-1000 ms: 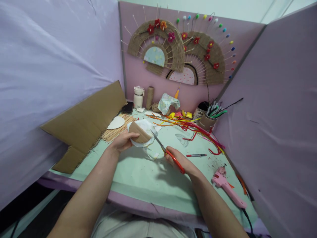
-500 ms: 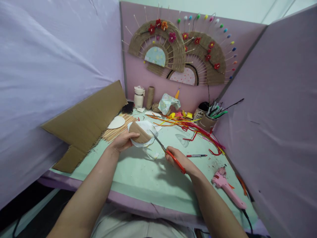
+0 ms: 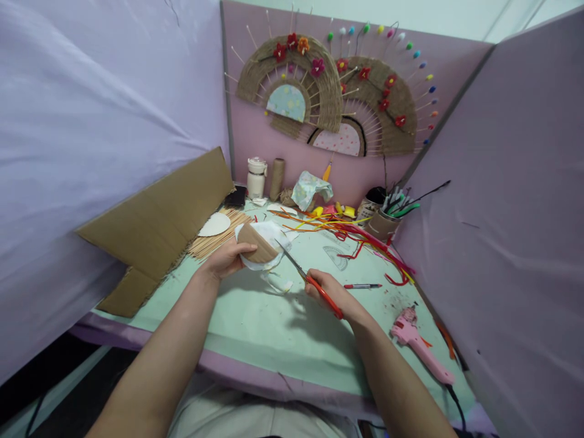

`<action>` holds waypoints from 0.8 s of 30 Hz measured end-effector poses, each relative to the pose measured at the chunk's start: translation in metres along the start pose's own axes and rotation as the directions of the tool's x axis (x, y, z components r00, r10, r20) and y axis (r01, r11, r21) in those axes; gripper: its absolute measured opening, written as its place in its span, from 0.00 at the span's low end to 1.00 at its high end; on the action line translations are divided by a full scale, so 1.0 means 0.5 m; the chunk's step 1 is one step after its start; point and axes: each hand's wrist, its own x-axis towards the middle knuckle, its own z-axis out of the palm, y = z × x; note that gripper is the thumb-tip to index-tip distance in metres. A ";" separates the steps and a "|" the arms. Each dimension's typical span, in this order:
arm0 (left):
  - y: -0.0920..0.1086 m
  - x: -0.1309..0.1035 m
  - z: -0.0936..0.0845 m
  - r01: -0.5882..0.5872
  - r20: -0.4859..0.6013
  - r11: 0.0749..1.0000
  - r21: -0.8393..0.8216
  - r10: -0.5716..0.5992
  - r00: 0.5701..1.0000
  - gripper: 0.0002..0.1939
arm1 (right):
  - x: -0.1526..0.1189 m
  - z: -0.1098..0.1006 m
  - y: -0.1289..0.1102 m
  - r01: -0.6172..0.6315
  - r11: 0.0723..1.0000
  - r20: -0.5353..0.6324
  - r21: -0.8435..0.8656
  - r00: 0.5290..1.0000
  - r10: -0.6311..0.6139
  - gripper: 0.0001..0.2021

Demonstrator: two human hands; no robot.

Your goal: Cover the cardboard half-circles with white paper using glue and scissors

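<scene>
My left hand (image 3: 228,257) pinches a half-round piece of brown cardboard (image 3: 258,244) together with a pale fabric (image 3: 276,234) that sticks out around its edge. The thumb lies on top of the cardboard; the other fingers are hidden beneath. In my right hand (image 3: 322,285) is a pair of scissors (image 3: 298,267) with red handles. Its blades point up and left, with the tip at the fabric's right side. A thin cut-off strip of fabric (image 3: 277,283) lies on the table just below the piece.
Thin wooden sticks (image 3: 214,240), a white half-round piece (image 3: 214,224) and a large cardboard sheet (image 3: 168,219) lie left. Coloured pipe cleaners (image 3: 347,228), a marker (image 3: 362,286) and a pink glue gun (image 3: 422,347) are right. A white bottle (image 3: 257,179) and a pen holder (image 3: 382,224) stand behind.
Hardly anything differs. Both hands, the cardboard with its fabric and the scissors keep nearly the same place; the view shifts very slightly.
</scene>
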 end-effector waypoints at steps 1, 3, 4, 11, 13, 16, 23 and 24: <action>0.000 0.000 -0.001 0.000 0.004 1.000 0.000 0.000 1.000 0.27 | 0.000 0.000 0.000 -0.004 1.000 -0.003 0.004 1.000 0.004 0.12; -0.001 0.001 -0.004 0.003 0.011 1.000 0.005 -0.003 1.000 0.26 | 0.002 0.001 0.001 -0.012 1.000 -0.016 0.008 1.000 0.012 0.11; -0.001 0.001 -0.005 0.005 0.014 1.000 0.009 -0.005 1.000 0.26 | 0.003 0.001 0.001 -0.016 1.000 -0.024 0.009 1.000 0.017 0.11; 0.000 -0.001 -0.007 -0.026 0.040 1.000 0.001 0.026 0.999 0.28 | 0.009 0.005 0.014 -0.035 0.999 -0.039 0.029 0.999 0.036 0.10; 0.000 -0.001 -0.007 -0.024 0.032 1.000 -0.006 0.025 0.999 0.28 | 0.009 0.005 0.016 -0.039 0.999 -0.042 0.028 0.998 0.040 0.10; -0.002 0.000 -0.009 -0.013 0.035 1.000 0.002 0.013 0.999 0.28 | 0.009 0.004 0.014 -0.041 0.999 -0.041 0.030 0.998 0.042 0.10; -0.001 -0.001 -0.009 -0.010 0.026 1.000 0.013 0.010 1.000 0.27 | 0.006 0.002 0.007 -0.048 0.999 -0.040 0.025 0.998 0.049 0.11; -0.001 -0.001 -0.008 -0.010 0.028 1.000 0.015 0.010 1.000 0.27 | 0.006 0.002 0.006 -0.047 0.999 -0.041 0.025 0.998 0.048 0.11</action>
